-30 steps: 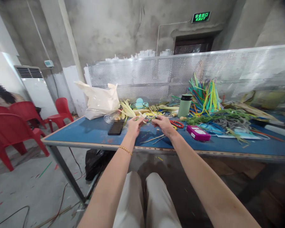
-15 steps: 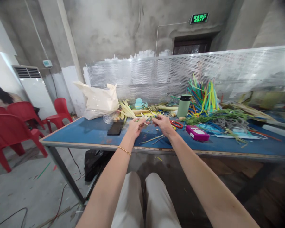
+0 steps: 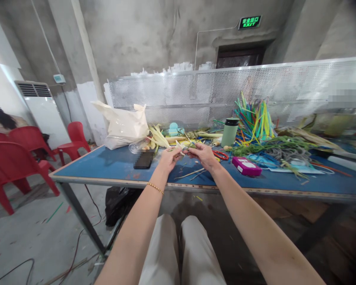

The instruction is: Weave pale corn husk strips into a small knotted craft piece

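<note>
Fingers of the left hand [image 3: 169, 158] pinch a pale, flattened, whitish strip [image 3: 179, 146] above the blue tabletop [image 3: 89, 168], inward from its front edge. The right hand [image 3: 204, 155], fingertips close by, pinches a small greenish piece [image 3: 192, 145] mostly hidden by its fingers; whether the two pieces touch cannot be made out. A glossy red loop [image 3: 221, 155] lies just beside the right hand, partly covered by it. Nearer the front edge lie thin, pale stalks [image 3: 190, 173]. Toward the left corner, a black flat rectangular object [image 3: 144, 159] is partly blurred by mosaic, before a crumpled cream plastic bag [image 3: 126, 124]. Rightward stand a green cylindrical bottle with black lid [image 3: 229, 133] and a purple-and-white box [image 3: 246, 166]. The tabletop's right end is cut off, its back corner blurred.
</note>
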`<state>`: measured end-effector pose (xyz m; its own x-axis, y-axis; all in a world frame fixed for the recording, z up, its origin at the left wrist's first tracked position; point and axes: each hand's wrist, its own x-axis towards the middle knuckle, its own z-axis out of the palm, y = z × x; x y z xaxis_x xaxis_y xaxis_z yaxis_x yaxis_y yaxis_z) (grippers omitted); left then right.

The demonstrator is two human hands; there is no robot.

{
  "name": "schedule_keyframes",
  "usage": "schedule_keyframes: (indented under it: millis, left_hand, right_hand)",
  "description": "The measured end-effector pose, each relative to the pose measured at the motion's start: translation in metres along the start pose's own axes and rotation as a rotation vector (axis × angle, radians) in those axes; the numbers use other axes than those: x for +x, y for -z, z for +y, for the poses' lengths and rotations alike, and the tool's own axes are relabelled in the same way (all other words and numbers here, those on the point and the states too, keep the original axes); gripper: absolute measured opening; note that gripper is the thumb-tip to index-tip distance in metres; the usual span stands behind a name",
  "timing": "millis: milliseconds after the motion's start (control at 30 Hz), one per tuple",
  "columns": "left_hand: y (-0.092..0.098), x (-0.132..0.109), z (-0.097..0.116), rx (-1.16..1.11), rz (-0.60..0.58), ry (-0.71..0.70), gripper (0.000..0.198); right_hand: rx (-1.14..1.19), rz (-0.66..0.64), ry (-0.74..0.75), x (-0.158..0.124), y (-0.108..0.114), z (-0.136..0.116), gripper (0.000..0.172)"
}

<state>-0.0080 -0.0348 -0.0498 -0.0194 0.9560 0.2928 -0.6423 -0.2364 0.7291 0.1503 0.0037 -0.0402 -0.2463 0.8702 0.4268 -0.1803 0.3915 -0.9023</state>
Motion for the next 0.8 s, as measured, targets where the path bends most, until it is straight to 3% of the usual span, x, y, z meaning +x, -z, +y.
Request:
schedule_keyframes:
  millis: [167,333,533,800]
  left_hand:
    - [0.0026,0.0022,0.0018,-0.043,0.092,-0.069,0.022]
    - [0.0057,0.0039,0.0032,-0.077,0.135,-0.11,0.02]
    - [0.0054,0.0048,0.0025,-0.065,0.173,-0.104,0.02]
    - [0.0045,0.0055,0.0019,-0.033,0.211,-0.108,0.023]
  right_hand:
    - [0.015,0.055,-0.013,0.0003,0.0006,-0.0009,0.033]
    - [0.018,-0.01,-0.081,-0.0007,0.0007,0.001,0.033]
    - [-0.028,-0.045,-0.056,-0.0004,0.0012,0.0042,0.036]
    - [0.112,-0.101,-0.084,-0.0022,-0.0017,0.0019,0.029]
